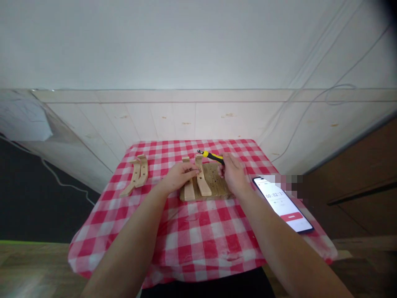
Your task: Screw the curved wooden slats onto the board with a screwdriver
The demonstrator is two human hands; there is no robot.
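My right hand (pixel 233 171) grips a yellow and black screwdriver (pixel 214 157), its metal end pointing left, above the far end of a curved wooden piece (pixel 203 186). That piece has holes and lies on a brown wooden board (pixel 217 192) dotted with small dark marks. My left hand (pixel 180 177) reaches over a second wooden piece (pixel 189 192) on the same board, thumb and forefinger pinched at a hole in the first piece. Whatever is between those fingertips is too small to make out.
Two more curved wooden pieces (pixel 139 171) with holes lie at the left on the red and white checked tablecloth (pixel 192 240). On the right, beside my forearm, a phone (pixel 283 205) shows a running timer. A panelled wall (pixel 180 120) stands behind the table.
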